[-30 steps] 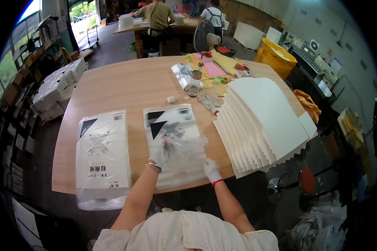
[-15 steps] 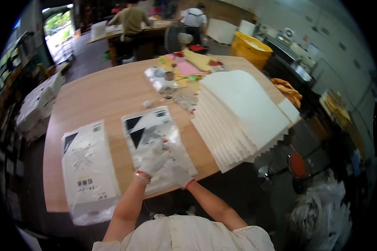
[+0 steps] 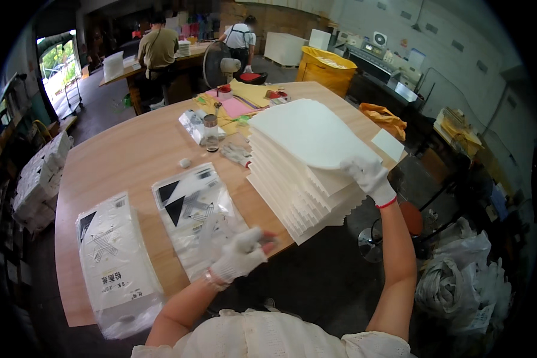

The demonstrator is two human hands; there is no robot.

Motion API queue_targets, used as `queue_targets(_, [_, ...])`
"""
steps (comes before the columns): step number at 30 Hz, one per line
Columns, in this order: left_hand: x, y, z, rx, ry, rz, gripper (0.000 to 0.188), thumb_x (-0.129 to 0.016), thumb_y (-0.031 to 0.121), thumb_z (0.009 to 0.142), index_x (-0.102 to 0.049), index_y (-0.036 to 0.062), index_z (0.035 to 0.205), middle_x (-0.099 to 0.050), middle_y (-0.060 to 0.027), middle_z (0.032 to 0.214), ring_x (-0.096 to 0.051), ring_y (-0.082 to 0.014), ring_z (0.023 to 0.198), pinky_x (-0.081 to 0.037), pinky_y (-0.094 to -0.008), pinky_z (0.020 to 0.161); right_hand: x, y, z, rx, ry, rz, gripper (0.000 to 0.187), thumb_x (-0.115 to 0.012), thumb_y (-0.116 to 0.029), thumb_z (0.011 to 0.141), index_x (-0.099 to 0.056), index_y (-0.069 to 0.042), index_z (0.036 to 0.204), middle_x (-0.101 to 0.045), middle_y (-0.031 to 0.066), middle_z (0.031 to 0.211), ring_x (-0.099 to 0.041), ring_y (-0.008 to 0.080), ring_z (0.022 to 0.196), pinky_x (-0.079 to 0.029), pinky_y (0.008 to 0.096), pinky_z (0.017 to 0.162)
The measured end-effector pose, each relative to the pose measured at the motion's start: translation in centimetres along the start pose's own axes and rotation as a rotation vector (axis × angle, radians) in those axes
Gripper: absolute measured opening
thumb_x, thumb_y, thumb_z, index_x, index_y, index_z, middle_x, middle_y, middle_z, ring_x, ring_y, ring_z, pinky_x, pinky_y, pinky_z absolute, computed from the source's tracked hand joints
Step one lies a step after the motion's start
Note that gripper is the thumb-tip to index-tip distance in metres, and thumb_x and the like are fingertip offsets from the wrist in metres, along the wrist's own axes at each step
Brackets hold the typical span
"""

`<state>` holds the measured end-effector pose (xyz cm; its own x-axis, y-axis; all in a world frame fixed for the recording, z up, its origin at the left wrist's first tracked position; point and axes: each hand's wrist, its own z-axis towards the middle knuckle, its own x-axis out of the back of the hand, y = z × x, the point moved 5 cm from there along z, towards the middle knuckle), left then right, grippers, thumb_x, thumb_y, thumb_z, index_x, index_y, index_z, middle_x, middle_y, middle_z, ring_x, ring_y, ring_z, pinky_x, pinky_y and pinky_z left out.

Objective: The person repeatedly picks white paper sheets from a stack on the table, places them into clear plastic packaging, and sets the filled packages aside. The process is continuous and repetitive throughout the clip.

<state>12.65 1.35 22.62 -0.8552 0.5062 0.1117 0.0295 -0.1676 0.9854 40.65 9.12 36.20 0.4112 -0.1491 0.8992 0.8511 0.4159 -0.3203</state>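
Note:
My left hand [image 3: 241,255], in a white knit glove, is curled just above the near end of a clear printed plastic bag [image 3: 188,200]. Something reddish shows at its blurred fingertips; whether this is an object or bare skin I cannot tell. Part of the bag's film stands up beside this hand. My right hand [image 3: 369,178], gloved alike with a red cuff, closes on the near right corner of the top white paper [image 3: 310,128]. That paper lies on a tall stack of white sheets [image 3: 286,191], fanned in stepped layers.
Printed plastic bags [image 3: 113,250] lie at the table's left, overhanging its front edge. Farther back are a glass jar [image 3: 210,132], a loose glove [image 3: 235,154], a white lump [image 3: 185,162] and coloured papers [image 3: 238,106]. A stool [image 3: 410,218] and plastic bundles [image 3: 459,286] stand at right.
My right hand has left the plastic bag and moved right onto the paper stack's corner. My left hand has shifted toward the bag's near right side. The view has turned somewhat.

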Motion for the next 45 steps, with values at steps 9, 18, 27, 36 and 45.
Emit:
queue_targets(9, [0.4, 2.9, -0.3, 0.486, 0.024, -0.657, 0.024, -0.062, 0.018, 0.083, -0.057, 0.0045, 0.102, -0.06, -0.0045, 0.095, -0.056, -0.0107, 0.085, -0.047, -0.0249, 0.073, -0.8, -15.4, -6.9, 0.456, -0.1, 0.287, 0.021, -0.055, -0.015, 0.088, -0.06, 0.0, 0.103, -0.059, 0.0134, 0.099, -0.061, 0.0217, 0.089, -0.05, 0.0356, 0.08])
queue_targets(18, [-3.8, 1.8, -5.0, -0.45, 0.31, 0.655, 0.081, -0.071, 0.017, 0.054, -0.037, -0.0088, 0.123, -0.032, -0.0321, 0.127, -0.034, -0.05, 0.119, -0.03, -0.0544, 0.099, -17.7, -10.3, -13.8, -0.173, 0.366, 1.171, 0.05, -0.049, -0.029, 0.092, -0.041, 0.003, 0.129, -0.048, 0.0167, 0.126, -0.049, 0.0276, 0.115, -0.042, 0.0386, 0.095])
queue_targets(27, [10.6, -5.0, -3.9, 0.14, 0.66, 0.892, 0.06, -0.065, 0.034, 0.068, -0.054, 0.0063, 0.12, -0.043, -0.0242, 0.127, -0.033, -0.0453, 0.123, -0.029, -0.0566, 0.098, -19.9, -9.2, -17.9, -0.099, 0.144, 0.419, 0.019, -0.064, -0.007, 0.072, -0.066, -0.005, 0.091, -0.062, 0.0157, 0.101, -0.061, 0.0318, 0.087, -0.05, 0.0382, 0.076])
queue_targets(36, [-3.5, -10.5, -1.7, -0.127, 0.216, 0.715, 0.038, -0.061, 0.013, 0.069, -0.055, 0.006, 0.107, -0.061, -0.0113, 0.09, -0.058, -0.031, 0.086, -0.048, -0.0413, 0.074, -31.8, -6.4, -10.0, -0.162, -0.331, 0.086, 0.034, -0.057, -0.028, 0.082, -0.052, -0.007, 0.109, -0.062, 0.0189, 0.099, -0.06, 0.0384, 0.09, -0.05, 0.0461, 0.075])
queue_targets(45, [8.4, -20.5, -5.2, -0.148, 0.61, 1.448, 0.028, -0.049, 0.007, 0.083, -0.053, 0.006, 0.111, -0.058, -0.0116, 0.096, -0.056, -0.0281, 0.093, -0.045, -0.0385, 0.089, -40.0, 0.9, -2.7, -0.545, -0.316, -0.107, 0.032, -0.034, -0.039, 0.094, -0.047, -0.017, 0.114, -0.063, 0.0183, 0.094, -0.061, 0.0393, 0.088, -0.046, 0.0535, 0.072])
